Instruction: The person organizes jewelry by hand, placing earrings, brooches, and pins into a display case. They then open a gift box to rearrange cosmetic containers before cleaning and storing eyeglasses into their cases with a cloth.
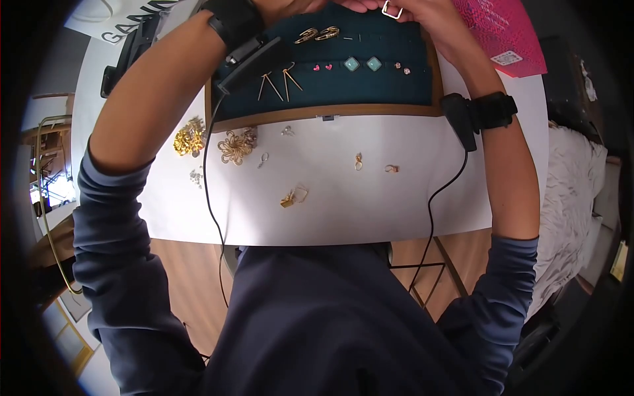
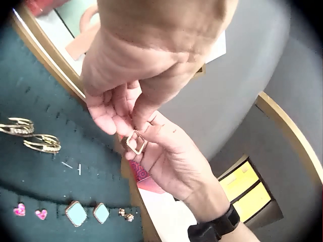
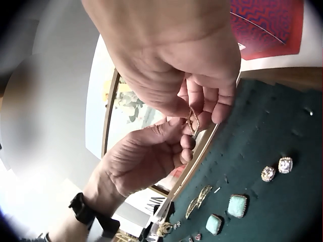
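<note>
A diamond-shaped open-frame gold earring [image 1: 391, 9] is between my two hands, over the far edge of a dark green jewelry tray [image 1: 376, 92]. My right hand [image 2: 176, 156] pinches it between thumb and fingers. The left hand [image 2: 146, 70] meets it at one corner, thumb and fingertips closed there; in the head view that hand is partly cut off. On the tray sit turquoise diamond-shaped earrings [image 1: 363, 64], pink heart studs [image 1: 323, 67], crystal studs [image 3: 276, 169], gold twisted earrings [image 1: 317, 35] and long gold stick earrings [image 1: 280, 83].
Gold chain jewelry [image 1: 190, 136] and a looped gold flower piece [image 1: 236, 146] lie on the white table [image 1: 370, 211], with several small earrings nearer its front edge. A pink printed bag [image 1: 505, 33] stands right of the tray. Cables [image 1: 430, 204] run from both wrist cameras.
</note>
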Demonstrator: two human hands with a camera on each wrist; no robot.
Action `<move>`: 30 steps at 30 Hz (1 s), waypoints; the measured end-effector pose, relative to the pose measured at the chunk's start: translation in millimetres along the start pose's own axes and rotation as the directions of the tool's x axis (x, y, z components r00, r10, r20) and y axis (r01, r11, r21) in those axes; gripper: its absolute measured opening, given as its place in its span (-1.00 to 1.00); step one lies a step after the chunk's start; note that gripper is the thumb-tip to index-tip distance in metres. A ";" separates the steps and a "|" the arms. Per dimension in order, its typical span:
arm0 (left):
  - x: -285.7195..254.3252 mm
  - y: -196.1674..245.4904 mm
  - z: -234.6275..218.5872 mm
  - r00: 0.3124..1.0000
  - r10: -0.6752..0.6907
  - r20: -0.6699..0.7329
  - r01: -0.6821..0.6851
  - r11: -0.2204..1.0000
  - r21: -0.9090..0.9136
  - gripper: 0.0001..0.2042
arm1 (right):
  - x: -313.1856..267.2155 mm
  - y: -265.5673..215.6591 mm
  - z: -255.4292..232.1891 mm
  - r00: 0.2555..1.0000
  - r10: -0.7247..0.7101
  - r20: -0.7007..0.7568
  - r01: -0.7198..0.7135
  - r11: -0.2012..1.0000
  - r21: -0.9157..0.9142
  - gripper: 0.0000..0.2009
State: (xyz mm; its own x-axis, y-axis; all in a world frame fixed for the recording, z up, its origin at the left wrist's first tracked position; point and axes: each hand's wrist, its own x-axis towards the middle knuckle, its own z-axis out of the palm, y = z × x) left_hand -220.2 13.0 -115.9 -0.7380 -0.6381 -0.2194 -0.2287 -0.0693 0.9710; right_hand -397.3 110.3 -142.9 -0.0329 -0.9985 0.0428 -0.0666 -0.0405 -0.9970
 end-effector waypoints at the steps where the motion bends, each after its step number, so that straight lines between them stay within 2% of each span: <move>1: 2.3 -2.0 -0.7 1.000 -0.022 -0.001 0.022 0.999 -0.049 -0.98 | 0.7 0.9 0.3 1.000 -0.026 -0.009 0.026 1.000 -0.013 -0.88; 4: 4.2 -7.1 -2.9 0.999 -0.002 0.043 0.005 0.997 -0.072 -0.99 | 1.6 3.1 1.1 0.995 -0.091 -0.031 0.089 0.994 -0.057 -0.88; 6: 3.9 -8.8 -2.2 1.000 -0.020 0.022 0.021 0.997 -0.071 -0.99 | 0.7 6.0 2.0 0.993 -0.111 -0.040 0.107 0.990 -0.093 -0.88; 9: -3.6 -10.6 0.3 0.999 0.004 0.038 0.000 0.994 -0.107 -0.98 | -11.9 -1.4 3.7 0.997 0.030 -0.070 -0.042 0.983 -0.180 -0.86; 10: -6.3 -11.3 1.3 0.998 0.022 0.052 -0.015 0.992 -0.124 -0.98 | -14.5 -0.1 2.3 0.997 0.050 -0.061 -0.059 0.987 -0.152 -0.87; 12: -8.7 -15.5 3.8 0.995 0.043 0.091 -0.038 0.998 -0.056 -0.97 | -21.0 3.2 -1.3 0.995 0.091 -0.043 -0.095 0.991 -0.097 -0.87; 15: -13.5 -18.3 6.2 0.986 0.073 0.148 -0.081 0.995 0.048 -0.97 | -27.8 4.5 -2.1 0.965 0.250 -0.078 -0.258 0.960 -0.111 -0.90; 16: -12.4 -20.5 5.7 0.983 0.082 0.167 -0.097 0.992 0.083 -0.96 | -28.1 5.6 -1.6 0.964 0.251 -0.083 -0.262 0.949 -0.175 -0.91; 19: -1.3 -19.2 11.7 0.983 0.047 0.179 -0.111 0.925 0.363 -0.96 | -27.2 8.8 1.6 0.966 0.241 -0.095 -0.259 0.903 -0.342 -0.93; 21: -0.5 -15.2 14.4 0.986 0.025 0.167 -0.091 0.911 0.402 -0.96 | -25.3 10.4 2.9 0.971 0.214 -0.104 -0.238 0.873 -0.425 -0.92; 24: 1.8 -13.3 15.7 0.984 0.038 0.175 -0.107 0.907 0.408 -0.96 | -26.6 4.0 3.3 0.965 0.248 -0.081 -0.257 0.850 -0.461 -0.92; 27: 1.1 -10.7 17.5 0.982 0.052 0.184 -0.123 0.909 0.397 -0.96 | -30.4 -3.9 5.2 0.977 0.212 -0.034 -0.199 0.834 -0.514 -0.92; 30: 4.1 -7.1 17.9 0.979 0.059 0.197 -0.130 0.919 0.372 -0.95 | -31.5 -6.3 7.4 0.973 0.226 -0.048 -0.217 0.824 -0.523 -0.92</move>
State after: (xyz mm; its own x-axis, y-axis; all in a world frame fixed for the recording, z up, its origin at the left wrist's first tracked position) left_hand -233.0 24.6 -125.3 -0.8609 -0.4774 -0.1760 -0.3499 0.3045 0.8859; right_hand -388.4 141.7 -138.4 -0.0946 -0.9789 -0.1811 -0.5693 0.2024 -0.7968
